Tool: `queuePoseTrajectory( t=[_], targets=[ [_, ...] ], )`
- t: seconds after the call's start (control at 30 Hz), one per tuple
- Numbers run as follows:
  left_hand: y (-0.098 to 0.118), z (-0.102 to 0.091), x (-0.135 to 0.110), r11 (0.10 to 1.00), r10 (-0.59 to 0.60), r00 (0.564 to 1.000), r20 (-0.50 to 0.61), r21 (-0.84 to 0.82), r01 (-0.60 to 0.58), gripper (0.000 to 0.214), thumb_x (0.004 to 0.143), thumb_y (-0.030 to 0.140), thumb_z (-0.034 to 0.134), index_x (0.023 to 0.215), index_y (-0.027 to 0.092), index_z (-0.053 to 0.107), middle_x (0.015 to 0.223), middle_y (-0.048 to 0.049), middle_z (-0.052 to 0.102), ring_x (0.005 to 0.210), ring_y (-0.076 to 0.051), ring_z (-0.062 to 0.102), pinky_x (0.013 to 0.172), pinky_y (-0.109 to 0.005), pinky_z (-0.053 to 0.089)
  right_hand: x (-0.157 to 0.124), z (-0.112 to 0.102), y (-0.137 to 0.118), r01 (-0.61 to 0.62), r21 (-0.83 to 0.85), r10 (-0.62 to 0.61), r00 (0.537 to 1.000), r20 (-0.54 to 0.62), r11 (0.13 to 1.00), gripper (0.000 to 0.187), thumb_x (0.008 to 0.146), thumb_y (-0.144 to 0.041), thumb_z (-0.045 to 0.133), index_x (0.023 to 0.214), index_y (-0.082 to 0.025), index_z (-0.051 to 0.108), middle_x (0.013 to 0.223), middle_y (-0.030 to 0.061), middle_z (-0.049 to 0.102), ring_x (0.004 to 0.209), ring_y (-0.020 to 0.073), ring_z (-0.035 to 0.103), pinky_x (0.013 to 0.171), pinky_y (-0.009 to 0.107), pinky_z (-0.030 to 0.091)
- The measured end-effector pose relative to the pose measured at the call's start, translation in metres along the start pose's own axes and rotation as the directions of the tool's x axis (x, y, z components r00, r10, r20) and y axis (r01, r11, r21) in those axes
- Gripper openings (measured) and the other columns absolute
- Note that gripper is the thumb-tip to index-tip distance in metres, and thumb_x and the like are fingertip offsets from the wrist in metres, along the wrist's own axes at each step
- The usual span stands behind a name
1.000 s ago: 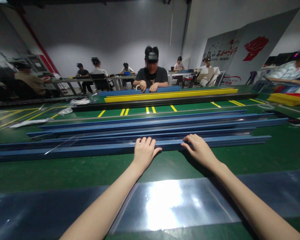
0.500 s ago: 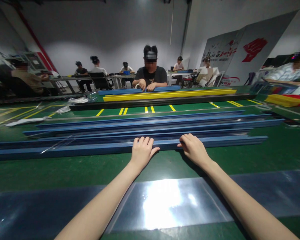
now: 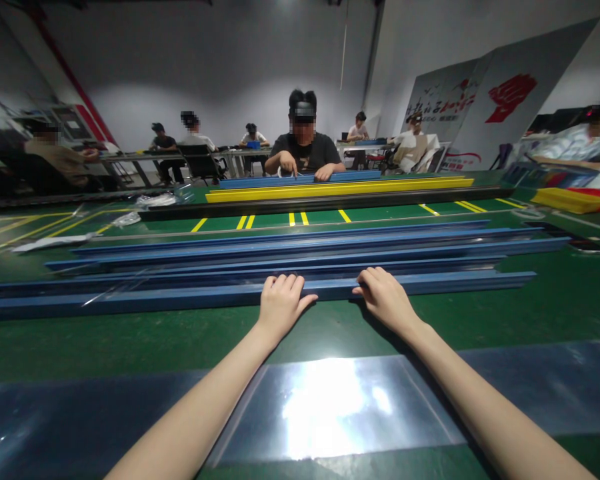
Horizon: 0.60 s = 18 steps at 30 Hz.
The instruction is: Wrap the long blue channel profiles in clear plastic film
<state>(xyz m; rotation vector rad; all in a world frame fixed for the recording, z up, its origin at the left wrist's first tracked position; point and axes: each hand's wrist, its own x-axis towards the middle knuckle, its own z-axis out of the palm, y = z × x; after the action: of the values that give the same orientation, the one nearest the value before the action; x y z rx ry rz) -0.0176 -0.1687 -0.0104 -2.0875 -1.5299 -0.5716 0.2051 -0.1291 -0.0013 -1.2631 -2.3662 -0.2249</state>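
A long blue channel [image 3: 455, 283] lies across the green table, the closest of several blue lengths. My left hand [image 3: 283, 303] rests over its front wall, fingers curled over the upper edge and thumb stretched to the right. A short way to the right, my right hand [image 3: 386, 297] grips the same wall, its fingers bent over the edge. The fingertips of my left hand are partly hidden behind the wall. A strip of clear film [image 3: 117, 287] lies over the channel's left part. Behind it lie more blue channels [image 3: 305, 252], parallel to it.
Shiny transparent sheeting [image 3: 410, 407] stretches under my forearms. Farther back are a black length [image 3: 330, 201] and a yellow length [image 3: 340, 189]. Across the table, a co-worker [image 3: 305, 150] handles another blue length [image 3: 350, 176]. A phone [image 3: 593, 247] lies at the right.
My hands stay on the blue channel, with barely any shift. The co-worker's hands and the blue length under them have moved to the right.
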Motion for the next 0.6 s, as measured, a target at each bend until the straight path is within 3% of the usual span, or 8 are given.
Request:
queuePoseTrajectory(
  t=[0.6],
  targets=[
    [-0.0014, 0.0005, 0.0, 0.995, 0.061, 0.998, 0.012, -0.085, -0.06, 0.031, 0.083, 0.042, 0.046, 0.098, 0.017, 0.055, 0.088, -0.0058, 0.062, 0.083, -0.02, 0.052, 0.077, -0.035, 0.03, -0.0002, -0.0067, 0.0026, 0.067, -0.071, -0.065, 0.997, 0.03, 0.995, 0.013, 0.084, -0.026, 0.043, 0.075, -0.019, 0.048, 0.076, 0.0046, 0.056, 0.076, 0.0181, 0.047, 0.062, 0.027, 0.029]
  ],
)
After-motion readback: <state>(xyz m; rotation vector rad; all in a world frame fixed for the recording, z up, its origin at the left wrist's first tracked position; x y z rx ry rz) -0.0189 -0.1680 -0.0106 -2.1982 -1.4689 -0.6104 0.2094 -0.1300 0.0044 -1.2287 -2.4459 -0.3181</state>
